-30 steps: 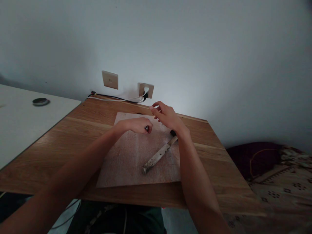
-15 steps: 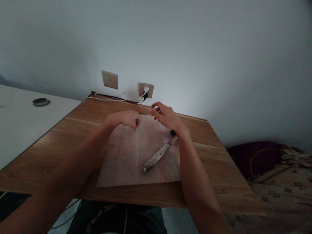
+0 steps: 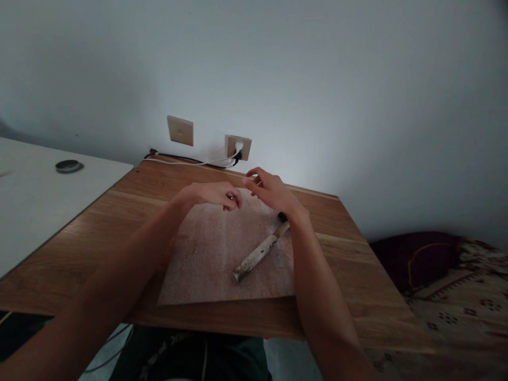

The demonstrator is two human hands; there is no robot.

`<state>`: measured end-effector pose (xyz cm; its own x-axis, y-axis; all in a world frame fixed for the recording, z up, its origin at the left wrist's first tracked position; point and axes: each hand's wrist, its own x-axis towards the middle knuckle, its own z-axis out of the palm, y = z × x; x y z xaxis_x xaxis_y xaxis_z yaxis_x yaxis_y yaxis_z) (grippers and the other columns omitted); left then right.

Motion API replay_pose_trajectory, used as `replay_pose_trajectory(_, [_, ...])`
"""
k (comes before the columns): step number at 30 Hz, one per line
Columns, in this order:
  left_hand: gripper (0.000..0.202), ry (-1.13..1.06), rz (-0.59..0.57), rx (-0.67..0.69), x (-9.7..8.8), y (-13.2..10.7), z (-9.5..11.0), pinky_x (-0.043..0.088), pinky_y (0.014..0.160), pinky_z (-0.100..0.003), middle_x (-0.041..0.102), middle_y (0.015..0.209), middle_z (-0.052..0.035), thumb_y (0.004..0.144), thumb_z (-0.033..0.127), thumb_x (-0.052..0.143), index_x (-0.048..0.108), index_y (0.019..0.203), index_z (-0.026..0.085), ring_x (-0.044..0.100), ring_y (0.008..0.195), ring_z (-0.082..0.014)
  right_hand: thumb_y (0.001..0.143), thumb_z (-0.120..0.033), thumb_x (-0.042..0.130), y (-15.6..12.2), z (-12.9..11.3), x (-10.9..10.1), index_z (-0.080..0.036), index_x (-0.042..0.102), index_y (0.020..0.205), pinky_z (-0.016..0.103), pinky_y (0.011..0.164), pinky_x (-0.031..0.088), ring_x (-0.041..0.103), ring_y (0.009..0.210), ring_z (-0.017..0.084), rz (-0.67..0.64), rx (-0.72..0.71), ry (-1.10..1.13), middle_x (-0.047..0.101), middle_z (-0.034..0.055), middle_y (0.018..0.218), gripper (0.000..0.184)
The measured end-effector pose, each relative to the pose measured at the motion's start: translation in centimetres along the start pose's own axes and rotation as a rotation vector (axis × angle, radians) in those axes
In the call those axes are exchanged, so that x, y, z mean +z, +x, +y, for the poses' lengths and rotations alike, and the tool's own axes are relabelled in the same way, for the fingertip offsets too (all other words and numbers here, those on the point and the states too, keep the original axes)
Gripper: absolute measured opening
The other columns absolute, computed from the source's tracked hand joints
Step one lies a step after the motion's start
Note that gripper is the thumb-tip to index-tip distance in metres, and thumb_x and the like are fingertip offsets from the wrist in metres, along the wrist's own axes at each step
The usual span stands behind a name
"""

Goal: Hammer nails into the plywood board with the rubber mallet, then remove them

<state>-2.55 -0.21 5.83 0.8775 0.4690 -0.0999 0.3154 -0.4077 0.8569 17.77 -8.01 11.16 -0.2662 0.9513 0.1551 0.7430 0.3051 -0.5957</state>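
My left hand point(image 3: 217, 194) is over the far part of a thin pale board point(image 3: 198, 264), its fingers curled around a small shiny metal piece point(image 3: 230, 198). Most of that piece is hidden by the fingers, and I cannot make out its kind. To its right, my right hand point(image 3: 270, 189) hovers near the board's far edge with bent fingers apart and nothing visible in them. What looks like a hammer point(image 3: 256, 257) lies slantwise on the board, its worn whitish handle toward me. My right wrist partly hides its dark head.
The board rests on a wooden table point(image 3: 349, 275) against a wall. White and black cables point(image 3: 190, 160) run along the back to a wall socket point(image 3: 243, 145). On the left, a white table point(image 3: 35, 201) holds a round flat object point(image 3: 69, 166). Patterned fabric point(image 3: 456, 312) lies at right.
My left hand has moved a little to the right, closer to my right hand, with the small metal piece in its fingers. My right hand and the hammer stay nearly where they were.
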Motion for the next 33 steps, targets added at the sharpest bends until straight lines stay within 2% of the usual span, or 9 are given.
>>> replay_pose_trajectory(3, [0.012, -0.509, 0.189, 0.099, 0.6, 0.4, 0.4, 0.042, 0.064, -0.024, 0.065, 0.078, -0.0023, 0.074, 0.022, 0.068, 0.074, 0.083, 0.016, 0.055, 0.067, -0.0114, 0.103, -0.051, 0.054, -0.1, 0.2, -0.3, -0.015, 0.063, 0.125, 0.034, 0.073, 0.052, 0.072, 0.081, 0.022, 0.002, 0.002, -0.006, 0.078, 0.0135, 0.1, 0.043])
replay_pose_trajectory(6, [0.008, -0.739, 0.259, 0.081, 1.4, 1.1, 0.1, 0.038, 0.058, -0.022, 0.058, 0.072, -0.0014, 0.072, 0.022, 0.068, 0.07, 0.074, 0.015, 0.049, 0.063, -0.0096, 0.103, -0.052, 0.053, -0.1, 0.6, -0.7, -0.015, 0.063, 0.126, 0.034, 0.073, 0.052, 0.072, 0.081, 0.022, 0.022, -0.003, -0.018, 0.078, 0.0137, 0.1, 0.044])
replay_pose_trajectory(8, [0.009, -0.682, 0.209, 0.002, 2.0, 1.6, -0.4, 0.032, 0.052, -0.022, 0.055, 0.068, -0.0005, 0.072, 0.023, 0.068, 0.068, 0.069, 0.015, 0.045, 0.058, -0.0093, 0.103, -0.051, 0.054, -0.1, 0.8, -0.9, -0.016, 0.063, 0.125, 0.034, 0.072, 0.052, 0.072, 0.081, 0.023, 0.034, -0.003, -0.021, 0.078, 0.0132, 0.099, 0.043])
replay_pose_trajectory(11, [0.014, -0.425, 0.1, -0.103, 2.8, 2.1, -0.6, 0.028, 0.05, -0.024, 0.054, 0.064, 0.0001, 0.074, 0.027, 0.069, 0.066, 0.065, 0.016, 0.044, 0.055, -0.0104, 0.103, -0.051, 0.053, -0.2, 1.1, -1.0, -0.017, 0.063, 0.125, 0.034, 0.073, 0.052, 0.072, 0.081, 0.023, 0.043, 0.002, -0.026, 0.078, 0.0127, 0.097, 0.042])
replay_pose_trajectory(14, [0.018, -0.124, -0.047, -0.106, 3.4, 2.0, 0.1, 0.031, 0.052, -0.025, 0.054, 0.06, 0.0002, 0.076, 0.028, 0.07, 0.064, 0.062, 0.017, 0.046, 0.057, -0.0119, 0.103, -0.052, 0.053, -0.2, 1.2, -1.1, -0.016, 0.064, 0.125, 0.034, 0.074, 0.052, 0.072, 0.082, 0.022, 0.038, -0.002, -0.033, 0.079, 0.0131, 0.098, 0.043])
replay_pose_trajectory(17, [0.022, -0.083, -0.156, -0.058, 3.3, 1.5, 1.0, 0.033, 0.054, -0.026, 0.054, 0.061, 0.0009, 0.081, 0.036, 0.07, 0.065, 0.07, 0.018, 0.047, 0.057, -0.0123, 0.103, -0.052, 0.053, -0.2, 1.3, -1.1, -0.017, 0.064, 0.125, 0.034, 0.074, 0.053, 0.072, 0.082, 0.023, 0.035, -0.006, -0.034, 0.079, 0.0131, 0.099, 0.043])
replay_pose_trajectory(20, [0.025, -0.124, -0.167, -0.05, 2.9, 1.1, 1.2, 0.035, 0.055, -0.026, 0.058, 0.066, 0.0009, 0.085, 0.043, 0.069, 0.067, 0.081, 0.019, 0.049, 0.058, -0.0125, 0.103, -0.052, 0.054, -0.2, 1.3, -1.2, -0.017, 0.064, 0.125, 0.034, 0.074, 0.053, 0.072, 0.083, 0.023, 0.04, -0.007, -0.031, 0.079, 0.0126, 0.099, 0.043])
replay_pose_trajectory(26, [0.025, 0.072, -0.222, -0.059, 2.5, 1.1, 1.0, 0.036, 0.056, -0.026, 0.058, 0.063, 0.0008, 0.086, 0.041, 0.066, 0.065, 0.076, 0.018, 0.05, 0.058, -0.0129, 0.103, -0.051, 0.054, -0.4, 1.2, -1.3, -0.016, 0.064, 0.127, 0.035, 0.076, 0.053, 0.072, 0.083, 0.023, 0.028, 0.002, -0.031, 0.079, 0.0127, 0.099, 0.043])
replay_pose_trajectory(33, [0.009, 0.147, -0.171, -0.038, 2.1, 1.2, 0.7, 0.037, 0.055, -0.024, 0.063, 0.065, 0.002, 0.078, 0.026, 0.067, 0.071, 0.079, 0.018, 0.054, 0.057, -0.0123, 0.102, -0.049, 0.055, -0.4, 0.7, -1.3, -0.017, 0.064, 0.126, 0.036, 0.077, 0.054, 0.072, 0.082, 0.023, 0.02, 0.016, -0.03, 0.079, 0.0123, 0.098, 0.04])
